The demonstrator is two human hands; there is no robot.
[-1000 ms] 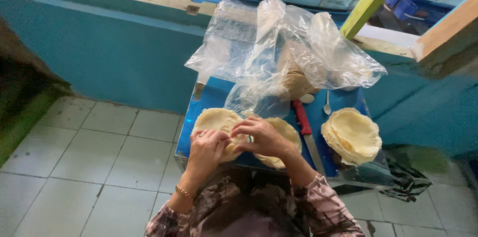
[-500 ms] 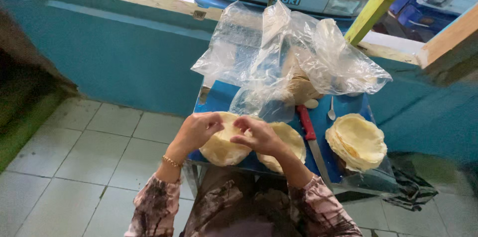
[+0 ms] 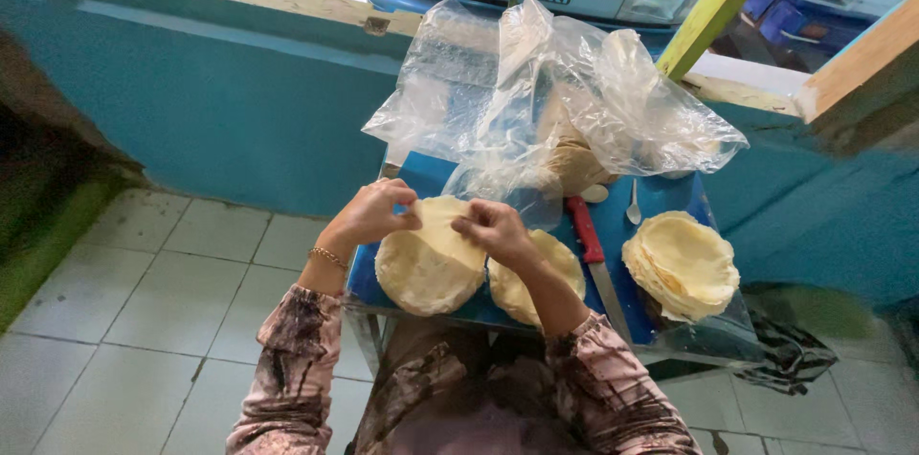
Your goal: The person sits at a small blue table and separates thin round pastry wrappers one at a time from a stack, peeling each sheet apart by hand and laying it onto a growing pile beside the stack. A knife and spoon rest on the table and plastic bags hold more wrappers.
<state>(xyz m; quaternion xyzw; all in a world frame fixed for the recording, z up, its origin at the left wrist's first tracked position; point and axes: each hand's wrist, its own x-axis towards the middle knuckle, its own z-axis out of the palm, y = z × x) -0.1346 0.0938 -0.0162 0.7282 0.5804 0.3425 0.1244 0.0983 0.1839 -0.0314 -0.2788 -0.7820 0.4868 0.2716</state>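
Teal wall and pale floor tiles frame my small blue table (image 3: 613, 225) at the frame's centre. A second ago both my hands lay low on the left stack of thin round wrappers (image 3: 429, 268); now they have risen to its far edge. My left hand (image 3: 371, 211) pinches the top sheet's upper rim, and my right hand (image 3: 493, 228) grips that same rim just beside it, fingers closed on the sheet, so the top wrapper looks to be peeling free. A second stack (image 3: 536, 288) lies under my right wrist, a third pile (image 3: 682, 266) at the right. Red-handled knife (image 3: 586, 230), white spoon (image 3: 633, 203) and crumpled clear plastic bag (image 3: 555, 96) sit behind.
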